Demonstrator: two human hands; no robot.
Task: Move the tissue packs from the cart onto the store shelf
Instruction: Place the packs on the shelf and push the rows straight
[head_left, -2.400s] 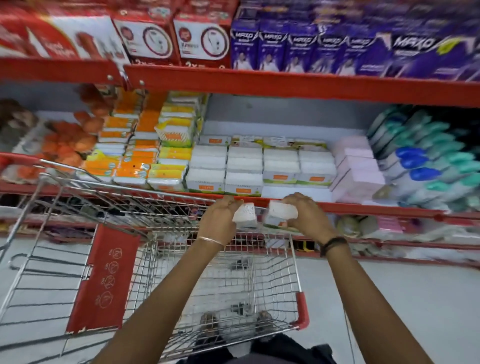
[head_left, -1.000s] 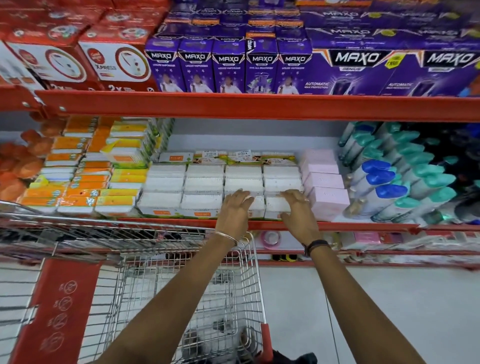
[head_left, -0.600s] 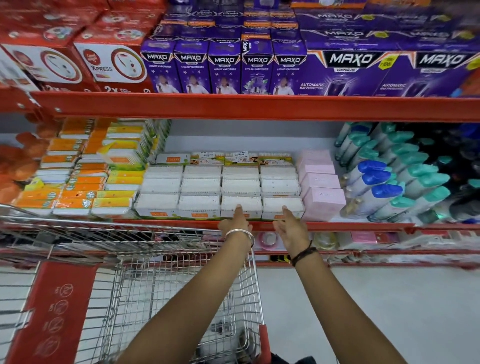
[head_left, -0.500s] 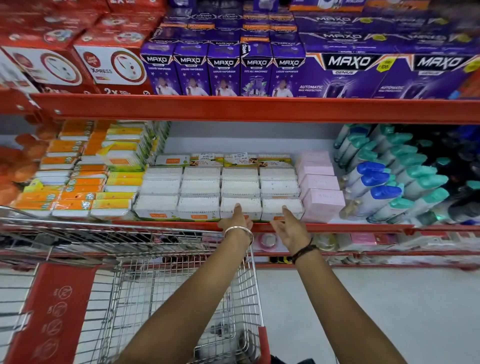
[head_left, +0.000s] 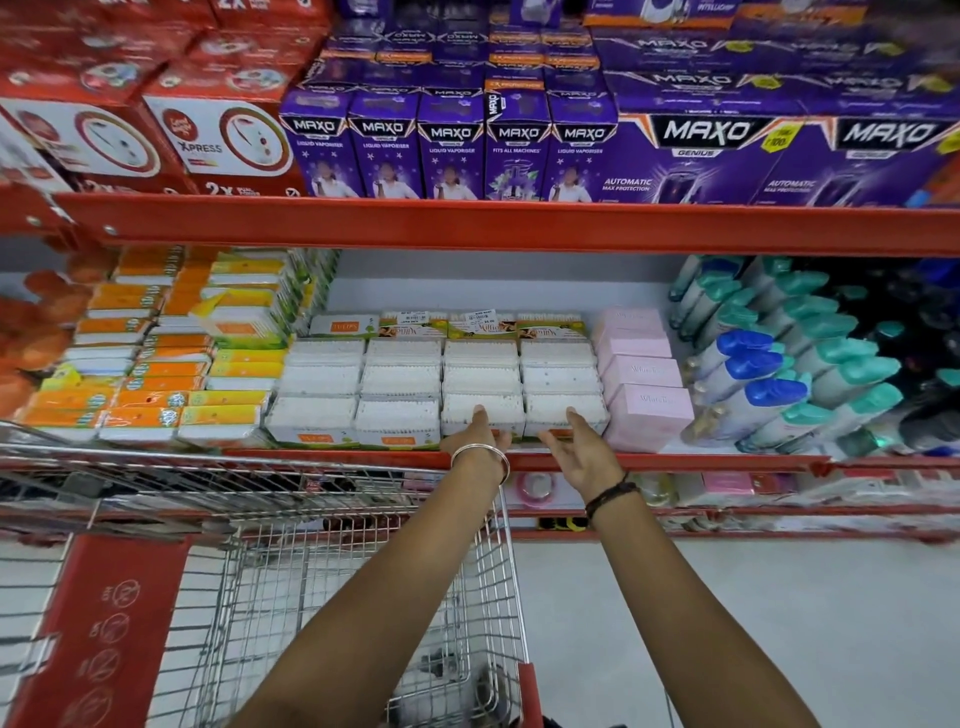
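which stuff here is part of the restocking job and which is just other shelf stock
Part of the job: white packs, cart, shelf, left hand, right hand.

Just other stock: purple boxes, pink boxes, orange packs, bottles.

Tissue packs (head_left: 441, 384) sit on the shelf (head_left: 675, 460) behind the cart (head_left: 363, 571).
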